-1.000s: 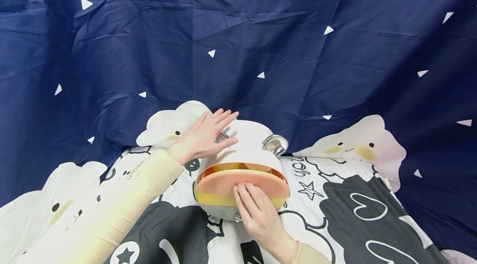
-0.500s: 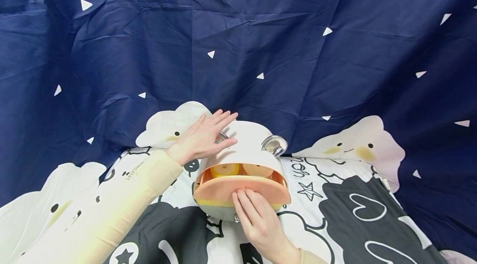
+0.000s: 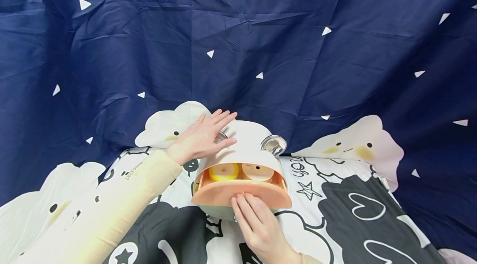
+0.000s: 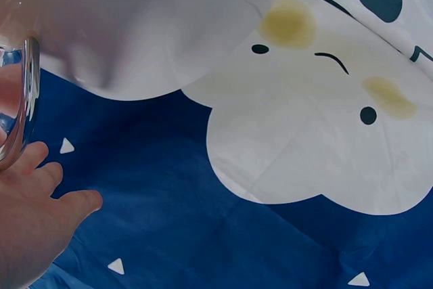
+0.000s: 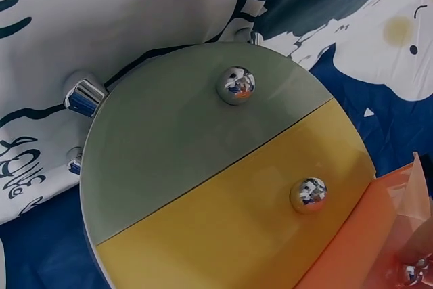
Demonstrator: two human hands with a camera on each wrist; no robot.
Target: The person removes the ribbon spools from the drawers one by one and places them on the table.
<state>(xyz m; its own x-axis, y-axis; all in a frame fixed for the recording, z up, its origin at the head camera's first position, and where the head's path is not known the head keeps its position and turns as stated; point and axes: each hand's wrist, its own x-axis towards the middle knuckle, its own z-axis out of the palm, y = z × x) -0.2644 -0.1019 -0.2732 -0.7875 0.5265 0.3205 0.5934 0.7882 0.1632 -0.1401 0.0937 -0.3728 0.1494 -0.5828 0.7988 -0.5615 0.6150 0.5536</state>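
Note:
A small rounded drawer box (image 3: 246,131) has a white top, chrome ear-like rings and coloured fronts. My left hand (image 3: 206,135) rests with straight, spread fingers on the left of its top, by the left ring. In the left wrist view part of the left hand (image 4: 34,221) shows beside the chrome ring (image 4: 28,93). My right hand (image 3: 258,224) pinches the knob of the peach top drawer (image 3: 223,193), which stands pulled out. Inside lie a round yellow thing (image 3: 223,171) and a round pale peach thing (image 3: 258,173). The knob (image 5: 414,272) shows partly in the right wrist view.
Below are a yellow drawer (image 5: 270,201) and a green drawer (image 5: 176,126), each with a chrome knob. Short chrome feet (image 5: 84,94) carry the box. It stands on black-and-white printed cloth (image 3: 309,214). Behind hangs a navy cloth (image 3: 238,32) with white triangles and clouds.
My right hand has drawn the peach drawer outward and down toward me, uncovering the two round things inside. The left hand has stayed on the top of the box.

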